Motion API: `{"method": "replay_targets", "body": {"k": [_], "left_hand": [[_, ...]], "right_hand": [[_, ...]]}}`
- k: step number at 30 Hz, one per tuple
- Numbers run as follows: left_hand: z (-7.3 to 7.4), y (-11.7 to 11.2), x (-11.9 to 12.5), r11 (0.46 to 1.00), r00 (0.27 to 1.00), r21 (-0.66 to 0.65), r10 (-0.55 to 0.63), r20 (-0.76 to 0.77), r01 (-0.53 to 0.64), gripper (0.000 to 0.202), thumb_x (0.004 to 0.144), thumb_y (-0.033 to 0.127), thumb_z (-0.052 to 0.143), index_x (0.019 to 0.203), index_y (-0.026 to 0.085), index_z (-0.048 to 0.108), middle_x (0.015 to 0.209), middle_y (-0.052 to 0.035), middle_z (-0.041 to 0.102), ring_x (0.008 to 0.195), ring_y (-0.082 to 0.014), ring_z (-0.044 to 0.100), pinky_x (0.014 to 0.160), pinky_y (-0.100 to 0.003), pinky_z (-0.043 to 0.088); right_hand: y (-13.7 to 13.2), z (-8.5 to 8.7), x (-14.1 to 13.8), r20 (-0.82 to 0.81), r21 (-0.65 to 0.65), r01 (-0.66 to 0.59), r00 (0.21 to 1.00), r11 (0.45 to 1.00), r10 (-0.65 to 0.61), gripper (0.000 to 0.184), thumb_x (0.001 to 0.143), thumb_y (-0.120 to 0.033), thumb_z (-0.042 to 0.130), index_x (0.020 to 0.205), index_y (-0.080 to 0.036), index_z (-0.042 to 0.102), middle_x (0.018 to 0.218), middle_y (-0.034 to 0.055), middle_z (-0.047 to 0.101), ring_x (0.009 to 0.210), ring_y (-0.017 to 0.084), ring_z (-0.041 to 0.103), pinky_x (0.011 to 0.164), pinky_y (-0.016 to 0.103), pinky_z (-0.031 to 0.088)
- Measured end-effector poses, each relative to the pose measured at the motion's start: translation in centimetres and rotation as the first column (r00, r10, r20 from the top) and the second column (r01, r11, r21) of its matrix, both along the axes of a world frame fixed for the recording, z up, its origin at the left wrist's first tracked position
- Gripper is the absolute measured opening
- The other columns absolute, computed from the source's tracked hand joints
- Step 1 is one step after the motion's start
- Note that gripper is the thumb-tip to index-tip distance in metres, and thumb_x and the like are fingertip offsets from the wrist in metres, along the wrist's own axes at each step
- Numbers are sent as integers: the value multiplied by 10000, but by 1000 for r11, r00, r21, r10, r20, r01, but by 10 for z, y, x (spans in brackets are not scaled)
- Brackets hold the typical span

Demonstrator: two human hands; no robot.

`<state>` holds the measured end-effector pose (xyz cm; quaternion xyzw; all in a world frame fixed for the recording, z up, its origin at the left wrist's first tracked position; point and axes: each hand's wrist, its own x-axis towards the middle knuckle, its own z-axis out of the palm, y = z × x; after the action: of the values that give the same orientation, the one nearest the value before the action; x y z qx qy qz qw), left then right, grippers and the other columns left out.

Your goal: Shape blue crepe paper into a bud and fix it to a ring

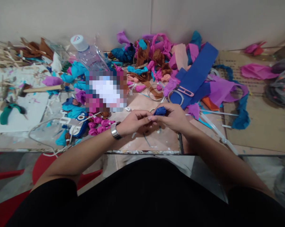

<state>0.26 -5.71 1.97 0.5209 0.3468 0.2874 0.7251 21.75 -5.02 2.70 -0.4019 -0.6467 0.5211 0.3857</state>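
My right hand [174,118] is closed around a small bunched dark-blue crepe-paper bundle [160,111] above the tabletop. Thumb and fingertips of my left hand [136,122] pinch together against those of the right, just below the bundle; what they hold there is hidden. A tan ring [152,110] shows partly behind the fingers. Beyond my right hand lie a metal-looking ring [176,98], a blade-like tool with a pink edge [185,91] and a wide blue crepe-paper strip [199,71]. Several pink crumpled paper buds [101,126] lie left of my left wrist.
A clear plastic bottle [90,58] stands at the back left. Green-handled pliers [12,112] and a hammer [42,89] lie farther left. A white cable [35,138] hangs over the front edge. Cardboard [258,126] covers the right side; a red chair [42,167] stands below.
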Motion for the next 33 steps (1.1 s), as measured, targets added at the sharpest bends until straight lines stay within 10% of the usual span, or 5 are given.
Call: {"method": "replay_targets", "body": {"k": [33], "left_hand": [[-1, 0, -8, 879, 980, 452, -71, -188, 150, 416, 1079, 508, 545, 940, 145, 694, 859, -79, 738, 762, -145, 664, 726, -246, 534]], "right_hand": [[5, -1, 8, -7, -61, -110, 994, 992, 109, 314, 808, -433, 906, 882, -167, 757, 818, 21, 720, 759, 158, 642, 708, 280, 519]]}}
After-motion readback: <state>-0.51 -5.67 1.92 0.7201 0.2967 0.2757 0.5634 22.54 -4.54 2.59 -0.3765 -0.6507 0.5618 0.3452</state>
